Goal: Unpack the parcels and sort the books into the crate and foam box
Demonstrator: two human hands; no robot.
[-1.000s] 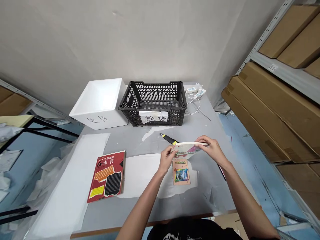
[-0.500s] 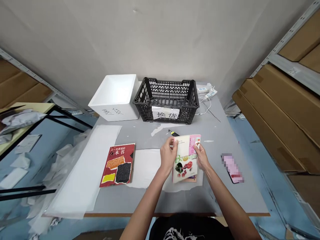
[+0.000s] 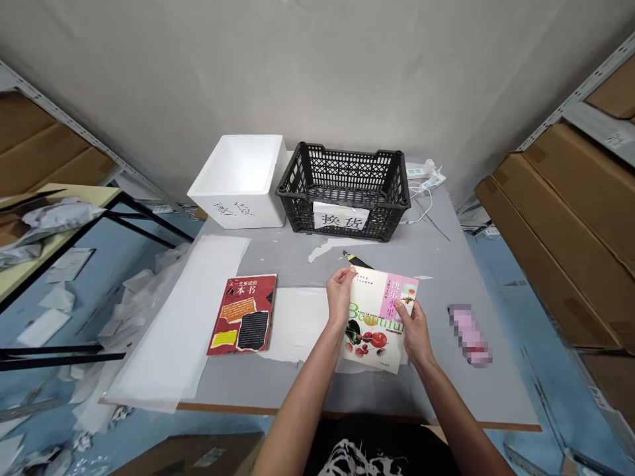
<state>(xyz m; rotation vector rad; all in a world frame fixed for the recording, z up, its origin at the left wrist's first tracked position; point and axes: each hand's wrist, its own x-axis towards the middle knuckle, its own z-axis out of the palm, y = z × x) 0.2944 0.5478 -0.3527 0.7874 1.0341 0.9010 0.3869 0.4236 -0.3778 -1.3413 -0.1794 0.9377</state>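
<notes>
Your left hand [image 3: 340,295] and right hand [image 3: 411,330] hold the fruit book [image 3: 374,330] by its side edges, fingers [image 3: 403,311] closed on it, near the black basket [image 3: 343,192].

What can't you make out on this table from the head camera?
Head view:
- The pink object right of the hands is pixelated, so what it is can't be told.
- The utility knife is partly hidden under the fruit book.
- The small print on the red book is too small to read.
</notes>
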